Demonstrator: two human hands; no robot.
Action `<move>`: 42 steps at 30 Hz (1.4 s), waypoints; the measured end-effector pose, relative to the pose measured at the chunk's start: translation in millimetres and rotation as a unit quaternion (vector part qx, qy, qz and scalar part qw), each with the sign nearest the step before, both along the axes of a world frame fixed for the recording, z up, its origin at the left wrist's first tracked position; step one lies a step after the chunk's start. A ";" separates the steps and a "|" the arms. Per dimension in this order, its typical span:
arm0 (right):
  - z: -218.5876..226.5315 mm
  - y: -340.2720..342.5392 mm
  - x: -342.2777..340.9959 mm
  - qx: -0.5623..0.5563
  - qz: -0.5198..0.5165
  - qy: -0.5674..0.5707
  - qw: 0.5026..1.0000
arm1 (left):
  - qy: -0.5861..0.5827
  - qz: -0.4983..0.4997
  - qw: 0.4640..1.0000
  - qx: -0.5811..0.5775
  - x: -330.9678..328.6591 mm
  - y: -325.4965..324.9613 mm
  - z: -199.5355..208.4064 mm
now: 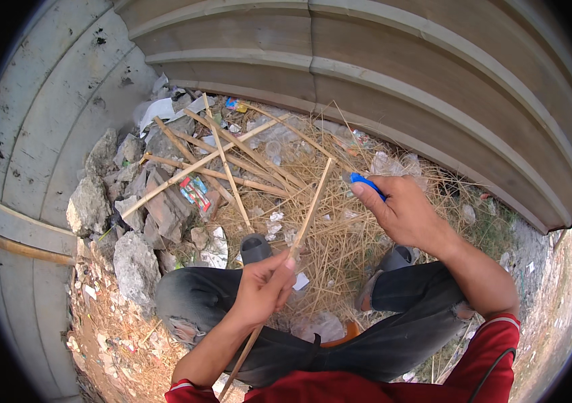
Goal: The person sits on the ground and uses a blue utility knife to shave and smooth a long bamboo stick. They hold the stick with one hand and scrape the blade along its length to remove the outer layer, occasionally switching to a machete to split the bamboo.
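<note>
Between my knees, my left hand (264, 287) is closed round a thin split bamboo stick (310, 216). The stick slants up and away to the right, and its lower end passes back beneath my forearm. My right hand (400, 208) grips a blue-handled cutter knife (366, 184), its short blade pointing left near the stick's far tip. A small gap shows between blade and stick. Several more bamboo strips (222, 151) lie crossed on the ground ahead, beside the rocks.
Broken rocks and concrete lumps (137, 266) pile up at the left. Straw and shavings (346, 228) cover the ground, with plastic scraps among them. A corrugated metal wall (393, 60) closes the far side, and a grey panel (44, 121) stands at left. Grey sandals (255, 247) are on my feet.
</note>
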State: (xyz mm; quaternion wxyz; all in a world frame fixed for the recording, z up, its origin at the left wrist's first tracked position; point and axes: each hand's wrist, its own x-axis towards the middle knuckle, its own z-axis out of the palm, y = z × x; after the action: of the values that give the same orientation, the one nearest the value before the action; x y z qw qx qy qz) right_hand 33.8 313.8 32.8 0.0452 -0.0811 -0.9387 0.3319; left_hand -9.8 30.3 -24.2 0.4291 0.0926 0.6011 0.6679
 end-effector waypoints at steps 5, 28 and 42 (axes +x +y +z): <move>-31.2 -46.1 10.6 0.027 0.119 -0.074 0.990 | 0.006 0.003 1.000 -0.014 0.5 11.6 3.5; -21.1 -35.2 4.9 0.023 0.136 -0.033 0.990 | 0.030 -0.012 0.999 -0.003 -1.1 6.4 8.1; -19.9 76.4 -13.7 0.035 -0.177 0.003 0.984 | 0.025 -0.041 0.999 -0.016 10.8 -11.0 -0.4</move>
State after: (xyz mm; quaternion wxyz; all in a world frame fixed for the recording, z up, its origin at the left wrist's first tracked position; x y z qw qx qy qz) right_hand 20.1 390.3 12.9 0.1090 -0.2435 -0.9203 0.2861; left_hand 1.0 19.3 -24.6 0.4423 0.1275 0.6178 0.6375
